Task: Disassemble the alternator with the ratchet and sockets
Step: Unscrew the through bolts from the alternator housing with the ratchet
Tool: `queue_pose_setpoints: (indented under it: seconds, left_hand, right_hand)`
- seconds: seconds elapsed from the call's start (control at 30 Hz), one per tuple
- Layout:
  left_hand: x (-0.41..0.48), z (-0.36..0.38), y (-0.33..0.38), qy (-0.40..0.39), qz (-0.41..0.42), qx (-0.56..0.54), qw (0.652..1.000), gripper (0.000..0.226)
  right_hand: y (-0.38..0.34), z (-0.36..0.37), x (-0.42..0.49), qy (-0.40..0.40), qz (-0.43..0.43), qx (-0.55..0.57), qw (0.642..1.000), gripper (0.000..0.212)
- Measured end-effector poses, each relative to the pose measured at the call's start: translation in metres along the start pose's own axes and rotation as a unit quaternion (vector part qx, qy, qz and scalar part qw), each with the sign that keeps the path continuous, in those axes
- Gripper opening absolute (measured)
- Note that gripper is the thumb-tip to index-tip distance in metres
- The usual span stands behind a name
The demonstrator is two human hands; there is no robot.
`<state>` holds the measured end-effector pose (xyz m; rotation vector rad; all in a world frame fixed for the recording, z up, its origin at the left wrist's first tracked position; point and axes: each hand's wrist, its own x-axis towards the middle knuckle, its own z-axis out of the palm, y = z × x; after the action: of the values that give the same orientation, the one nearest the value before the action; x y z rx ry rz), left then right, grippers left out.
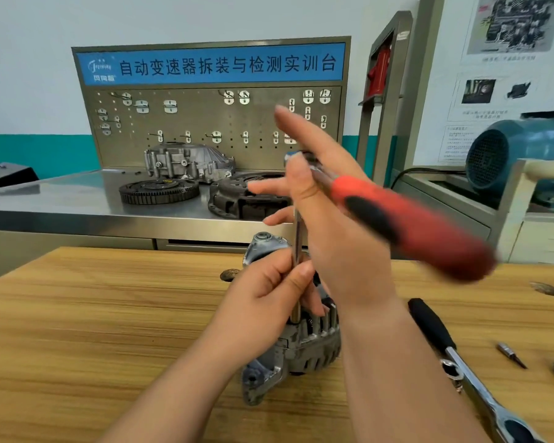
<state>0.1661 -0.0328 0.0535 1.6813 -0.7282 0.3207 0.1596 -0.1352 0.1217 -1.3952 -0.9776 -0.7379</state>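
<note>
Head view gives us the alternator (314,346) standing on the wooden bench (93,314), about midway along it and closer to the far edge than the near one. Our left hand (266,302) is wrapped round a chrome extension bar (297,244) that rises upright from the alternator's housing. On top of the bar sits the ratchet (413,225), its red and black handle blurred and pointing toward the bench's right end. Our right hand (339,238) is spread wide behind it, fingers straight, thumb lying along the ratchet's neck (whether it clamps there we cannot tell).

Toward the right end of the bench lies a second ratchet (461,362) with a black grip, a socket (450,369) touching its shaft, and a small bit (510,354) just beyond. Behind the bench, a steel table (61,199) carries a toothed flywheel (159,191), a clutch cover (237,199) and a cast housing (186,161) before a pegboard (205,119) of hooks.
</note>
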Motion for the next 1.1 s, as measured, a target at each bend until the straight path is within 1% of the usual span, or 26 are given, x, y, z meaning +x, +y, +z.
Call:
queue_pose_setpoints:
  seconds: [0.07, 0.1, 0.17, 0.2, 0.27, 0.3, 0.33, 0.4, 0.43, 0.5, 0.53, 0.6, 0.67, 0.73, 0.77, 0.83, 0.9, 0.93, 0.97, 1.03, 1.1]
  left_hand:
    - [-0.0014, -0.001, 0.0034, -0.007, 0.003, -0.037, 0.999, 0.033]
    - [-0.0016, -0.0006, 0.0047, -0.009, 0.003, -0.052, 0.999, 0.035]
    - [-0.0019, 0.0001, 0.0066, -0.014, 0.001, -0.056, 0.998, 0.037]
    - [-0.0017, 0.0001, 0.0064, -0.013, 0.001, -0.05, 0.999, 0.036]
    - [-0.0013, -0.0006, 0.006, -0.006, -0.001, -0.034, 0.999, 0.033]
    - [-0.0015, -0.001, 0.0061, -0.001, -0.007, -0.031, 1.0, 0.032]
    - [-0.0013, -0.0008, 0.0057, 0.003, -0.012, -0.027, 1.0, 0.032]
    - [-0.0012, 0.0017, 0.0059, 0.008, -0.017, -0.011, 1.0, 0.031]
    - [-0.0015, 0.0029, 0.006, 0.01, -0.018, -0.004, 1.0, 0.028]
    - [-0.0022, 0.0037, 0.0085, 0.014, -0.018, -0.005, 1.0, 0.027]
    - [-0.0022, 0.0033, 0.0097, 0.008, -0.014, -0.02, 1.0, 0.028]
    - [-0.0029, 0.0019, 0.0098, 0.0, -0.014, -0.065, 0.998, 0.036]
    - [-0.0027, -0.0003, 0.008, -0.007, -0.019, -0.087, 0.996, 0.04]
    - [-0.0027, -0.0007, 0.0069, -0.012, -0.014, -0.07, 0.997, 0.038]
    - [-0.0026, -0.0005, 0.0067, -0.011, -0.009, -0.057, 0.998, 0.035]
    - [-0.0022, -0.0007, 0.0056, -0.002, -0.005, -0.036, 0.999, 0.027]
    - [-0.0008, 0.0, 0.004, 0.004, -0.012, -0.021, 1.0, 0.026]
    - [-0.0004, 0.0007, 0.0035, 0.004, -0.015, -0.01, 1.0, 0.028]
    - [0.0, 0.0018, 0.0037, 0.0, -0.015, -0.002, 1.0, 0.031]
    - [0.0001, 0.0028, 0.005, -0.001, -0.013, -0.007, 1.0, 0.031]
    - [-0.0005, 0.0017, 0.009, -0.002, -0.011, -0.033, 0.999, 0.03]
  right_hand:
    - [0.0, 0.0037, -0.0005, 0.019, 0.095, 0.15, 0.984, 0.034]
    - [0.0021, 0.0035, -0.0022, 0.029, 0.129, 0.198, 0.971, 0.039]
    - [0.0061, 0.0036, -0.0043, 0.046, 0.18, 0.227, 0.956, 0.048]
    - [0.0067, 0.0026, -0.0038, 0.054, 0.189, 0.217, 0.956, 0.047]
    - [0.0086, 0.002, -0.0036, 0.069, 0.17, 0.164, 0.969, 0.036]
    - [0.0077, 0.0015, -0.0031, 0.071, 0.141, 0.136, 0.978, 0.031]
    - [0.0059, 0.0005, -0.0021, 0.068, 0.102, 0.109, 0.986, 0.029]
    - [0.0031, -0.0014, -0.0013, 0.047, 0.024, 0.053, 0.997, 0.031]
    - [0.0027, -0.0023, -0.0008, 0.032, 0.002, 0.031, 0.999, 0.032]
    - [0.002, -0.0017, 0.0013, -0.003, 0.012, 0.029, 0.999, 0.031]
    - [0.0024, -0.0005, 0.0018, -0.011, 0.032, 0.054, 0.998, 0.03]
    - [0.0032, 0.0027, 0.0008, 0.012, 0.079, 0.147, 0.986, 0.03]
    - [0.0054, 0.0046, -0.0014, 0.033, 0.135, 0.22, 0.966, 0.037]
    - [0.0072, 0.0063, -0.0033, 0.045, 0.179, 0.236, 0.954, 0.049]
    - [0.0074, 0.0067, -0.0038, 0.05, 0.185, 0.23, 0.954, 0.051]
    - [0.0063, 0.0057, -0.0031, 0.059, 0.161, 0.193, 0.966, 0.045]
    - [0.0021, 0.0024, -0.0009, 0.051, 0.092, 0.116, 0.988, 0.03]
    - [0.0006, 0.0012, 0.0001, 0.037, 0.057, 0.075, 0.995, 0.028]
    - [0.0011, 0.0001, 0.0001, 0.018, 0.03, 0.046, 0.998, 0.03]
    - [0.003, 0.0, -0.001, -0.005, 0.003, 0.049, 0.999, 0.033]
    - [0.0043, 0.0021, -0.0007, -0.016, 0.033, 0.106, 0.994, 0.031]
